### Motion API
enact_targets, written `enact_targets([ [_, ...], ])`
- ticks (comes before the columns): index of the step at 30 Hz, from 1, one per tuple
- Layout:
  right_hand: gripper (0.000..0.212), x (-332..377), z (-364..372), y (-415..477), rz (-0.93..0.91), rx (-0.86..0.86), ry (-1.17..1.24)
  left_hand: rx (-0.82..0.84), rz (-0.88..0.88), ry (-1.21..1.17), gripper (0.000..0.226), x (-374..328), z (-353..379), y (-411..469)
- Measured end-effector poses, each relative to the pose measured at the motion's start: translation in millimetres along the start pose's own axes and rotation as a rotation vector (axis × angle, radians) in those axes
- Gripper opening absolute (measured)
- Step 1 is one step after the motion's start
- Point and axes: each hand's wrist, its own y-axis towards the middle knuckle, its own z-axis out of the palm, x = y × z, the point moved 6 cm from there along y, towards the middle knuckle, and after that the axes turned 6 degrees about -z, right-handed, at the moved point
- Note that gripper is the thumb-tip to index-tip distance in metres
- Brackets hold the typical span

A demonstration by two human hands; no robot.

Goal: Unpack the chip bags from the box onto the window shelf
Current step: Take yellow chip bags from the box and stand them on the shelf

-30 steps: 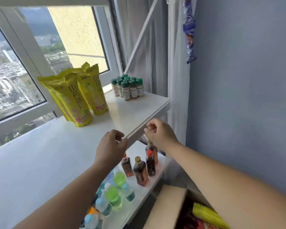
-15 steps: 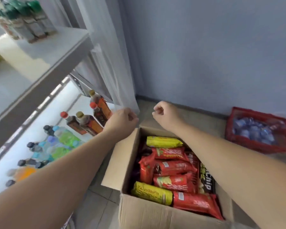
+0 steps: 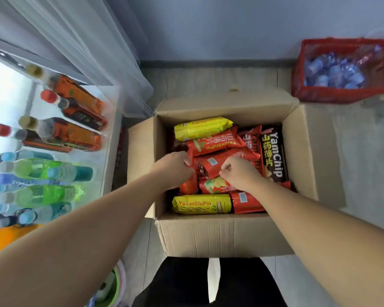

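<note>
An open cardboard box (image 3: 220,235) stands on the floor in front of me, packed with red, yellow and black chip bags. Both my hands are inside it. My left hand (image 3: 175,167) pinches the left end of a red chip bag (image 3: 211,165) lying across the middle. My right hand (image 3: 239,173) has its fingers curled on the same bag's right lower edge. Yellow bags lie at the far side (image 3: 202,128) and near side (image 3: 200,203), and a black YamChip bag (image 3: 274,156) runs along the right. The window shelf is out of view.
At left, a low white shelf (image 3: 111,138) carries lying brown-orange bottles (image 3: 75,134) and green and blue bottles (image 3: 42,169). A sheer curtain (image 3: 87,41) hangs above it. A red basket (image 3: 341,94) of blue-wrapped items sits on the floor at back right, by the blue-grey wall.
My view swung from the window shelf down to the box. Both hands dropped from the shelf edge into the box and closed on the red chip bag.
</note>
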Motion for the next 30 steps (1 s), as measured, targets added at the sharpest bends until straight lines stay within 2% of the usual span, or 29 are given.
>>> enact_targets([
  [4,0.013,-21,30,0,0.051,0.024,0.027,0.110,0.022,0.061,0.024,9,57,8],
  [8,0.010,-29,33,20,0.068,-0.028,0.095,0.226,0.008,0.123,0.039,35,116,14],
  [11,0.011,-35,46,30,0.064,0.016,0.106,0.235,0.030,0.274,0.056,55,143,21],
  [14,0.011,-45,73,33,0.070,0.076,0.092,0.187,0.028,0.407,0.060,71,157,29],
  [17,0.012,-53,101,29,0.067,0.118,0.113,0.082,0.059,0.482,0.053,79,160,39],
  [19,0.024,-58,115,24,0.055,0.163,0.073,0.041,0.094,0.507,0.046,80,158,43],
  [24,0.051,-58,122,21,-0.015,0.233,-0.071,0.111,0.186,0.394,0.040,75,144,42],
  [26,0.051,-57,120,23,-0.067,0.247,-0.097,0.085,0.268,0.382,0.036,70,127,38],
  [30,0.039,-62,105,26,-0.058,0.186,0.174,0.014,0.404,0.342,0.039,59,86,32],
])
